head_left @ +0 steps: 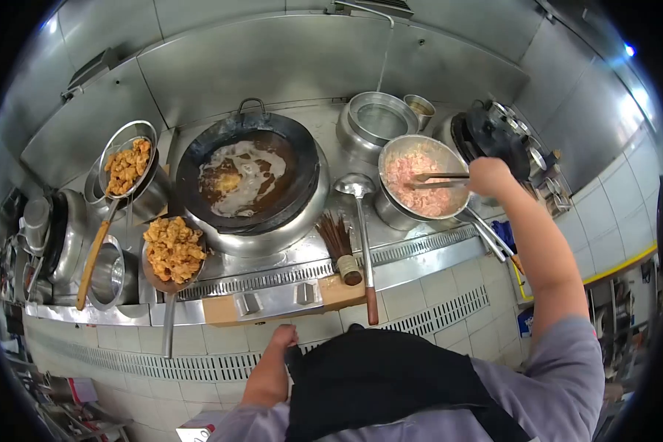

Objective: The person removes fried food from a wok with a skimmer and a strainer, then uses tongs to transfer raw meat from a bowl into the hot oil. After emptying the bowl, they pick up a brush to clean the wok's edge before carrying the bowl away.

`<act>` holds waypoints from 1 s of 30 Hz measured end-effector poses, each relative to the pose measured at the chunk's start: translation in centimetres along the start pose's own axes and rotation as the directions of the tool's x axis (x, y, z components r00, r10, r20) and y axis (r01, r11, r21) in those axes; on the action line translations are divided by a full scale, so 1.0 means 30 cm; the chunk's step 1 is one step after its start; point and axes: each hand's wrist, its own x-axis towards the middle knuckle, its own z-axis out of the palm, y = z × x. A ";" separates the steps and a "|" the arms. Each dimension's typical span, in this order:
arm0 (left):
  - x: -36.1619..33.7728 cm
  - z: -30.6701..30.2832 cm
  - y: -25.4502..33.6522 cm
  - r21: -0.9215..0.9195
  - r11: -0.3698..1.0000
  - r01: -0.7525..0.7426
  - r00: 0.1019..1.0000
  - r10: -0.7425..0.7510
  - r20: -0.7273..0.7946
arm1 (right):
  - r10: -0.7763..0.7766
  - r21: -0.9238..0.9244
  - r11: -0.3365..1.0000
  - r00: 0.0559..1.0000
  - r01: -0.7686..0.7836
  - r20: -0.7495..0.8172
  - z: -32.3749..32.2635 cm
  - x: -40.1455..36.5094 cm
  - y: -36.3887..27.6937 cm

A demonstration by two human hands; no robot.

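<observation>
My right hand (488, 178) is closed around a pair of tongs (442, 177). Their tips reach into pale pink raw meat pieces (409, 166) in a metal bowl (449, 151), which rests on a pot at the right of the stove. Low by my apron, in front of the counter, my left hand (283, 337) is curled into a fist, and nothing shows sticking out of it. Left of the bowl, a large black wok (191, 180) holds brown oil with pale foam and one small golden clump (227, 182).
Fried golden pieces (173, 250) fill a long-handled strainer (168, 320) at front left; more (127, 166) lie in a wooden-handled strainer (96, 254) behind. A ladle (361, 228) and a bamboo brush (337, 243) lie centrally, their handles toward me. A metal pot (353, 136) stands behind.
</observation>
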 end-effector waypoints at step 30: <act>-0.130 -0.003 -0.156 -0.210 0.968 0.136 0.968 -0.175 -0.182 | 0.003 0.053 0.999 1.000 -0.002 -0.029 -0.014 0.089 0.078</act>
